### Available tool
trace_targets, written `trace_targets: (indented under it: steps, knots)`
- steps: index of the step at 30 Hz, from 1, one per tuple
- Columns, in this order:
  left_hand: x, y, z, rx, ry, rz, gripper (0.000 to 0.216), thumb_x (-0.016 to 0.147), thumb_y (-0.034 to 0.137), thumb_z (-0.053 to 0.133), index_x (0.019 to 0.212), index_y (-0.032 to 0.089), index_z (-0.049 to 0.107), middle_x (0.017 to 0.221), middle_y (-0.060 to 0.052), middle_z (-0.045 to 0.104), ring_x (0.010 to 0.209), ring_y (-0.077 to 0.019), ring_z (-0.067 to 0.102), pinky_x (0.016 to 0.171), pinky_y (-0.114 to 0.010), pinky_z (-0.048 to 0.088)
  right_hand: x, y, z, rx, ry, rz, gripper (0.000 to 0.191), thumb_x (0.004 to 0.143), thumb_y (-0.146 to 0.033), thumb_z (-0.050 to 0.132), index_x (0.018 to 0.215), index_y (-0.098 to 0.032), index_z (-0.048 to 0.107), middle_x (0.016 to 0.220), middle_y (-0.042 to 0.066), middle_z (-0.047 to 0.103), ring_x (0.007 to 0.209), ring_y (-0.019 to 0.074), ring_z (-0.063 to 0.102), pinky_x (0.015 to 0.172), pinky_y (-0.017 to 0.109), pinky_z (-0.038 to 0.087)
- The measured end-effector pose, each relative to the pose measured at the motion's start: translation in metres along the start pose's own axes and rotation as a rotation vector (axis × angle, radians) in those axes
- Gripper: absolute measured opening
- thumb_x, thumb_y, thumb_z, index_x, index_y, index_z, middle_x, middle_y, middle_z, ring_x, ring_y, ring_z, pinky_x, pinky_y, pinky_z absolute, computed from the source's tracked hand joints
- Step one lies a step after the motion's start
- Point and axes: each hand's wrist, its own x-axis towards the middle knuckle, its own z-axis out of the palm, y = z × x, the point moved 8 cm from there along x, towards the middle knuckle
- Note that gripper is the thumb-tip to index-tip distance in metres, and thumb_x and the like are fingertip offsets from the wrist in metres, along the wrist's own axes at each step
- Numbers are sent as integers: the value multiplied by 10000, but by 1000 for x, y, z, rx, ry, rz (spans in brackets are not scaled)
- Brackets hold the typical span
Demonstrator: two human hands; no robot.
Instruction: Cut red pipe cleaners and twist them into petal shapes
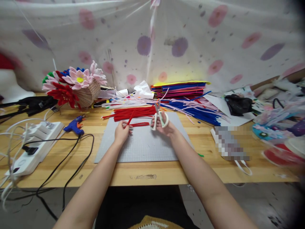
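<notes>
My left hand (122,131) pinches a short red pipe cleaner (131,117), which slants up from the fingertips. My right hand (164,125) holds a pair of scissors (160,118) with white handles, its blades pointing away from me. Between the hands, a folded red pipe cleaner (140,124) lies over the grey cutting mat (147,149), one end close to my left fingers. Just beyond, a bundle of red pipe cleaners (135,112) rests across the mat's far edge.
Blue pipe cleaners (202,113) and stacked coloured ones (181,90) lie at the back. On the left are a basket of fuzzy flowers (88,93), a blue glue gun (75,125) and a corded power strip (35,146). A blurred-out device (231,144) and plastic-wrapped items (283,136) sit right.
</notes>
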Motion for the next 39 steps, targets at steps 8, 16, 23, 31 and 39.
trace_targets:
  steps: [8, 16, 23, 31, 39]
  knots:
    - [4, -1, -8, 54, 44, 20, 48, 627, 174, 464, 643, 180, 420, 563, 11, 604, 376, -72, 470, 397, -181, 333, -14, 58, 61, 45, -481, 389, 882, 671, -794, 168, 956, -62, 568, 860, 158, 619, 814, 214, 599, 826, 370, 430]
    - [2, 6, -14, 155, 126, 114, 72, 699, 220, 442, 644, 189, 477, 592, 12, 586, 566, -113, 524, 590, -218, 385, -15, 77, 63, 10, -599, 504, 954, 643, -813, 113, 1006, -45, 548, 879, 180, 619, 850, 226, 597, 844, 372, 414]
    - [-12, 28, -1, 534, 142, 326, 202, 842, 289, 335, 874, 202, 514, 812, -43, 597, 738, -162, 549, 651, -252, 367, -8, 73, 63, 84, -577, 470, 948, 651, -807, 105, 1013, -52, 550, 907, 182, 623, 857, 227, 596, 857, 381, 411]
    - [-21, 30, 29, 796, -104, 542, 260, 842, 215, 354, 1040, 220, 522, 1008, -67, 606, 966, -185, 535, 775, -268, 382, 13, 43, 46, 135, -448, 303, 845, 696, -774, 177, 984, -75, 553, 875, 156, 631, 859, 214, 588, 849, 376, 412]
    - [-27, 33, 29, 865, -98, 592, 326, 818, 159, 368, 1098, 226, 521, 999, -76, 619, 945, -197, 558, 732, -259, 397, 12, 49, 45, 103, -501, 341, 872, 669, -796, 180, 965, -65, 553, 851, 165, 632, 822, 222, 595, 845, 399, 405]
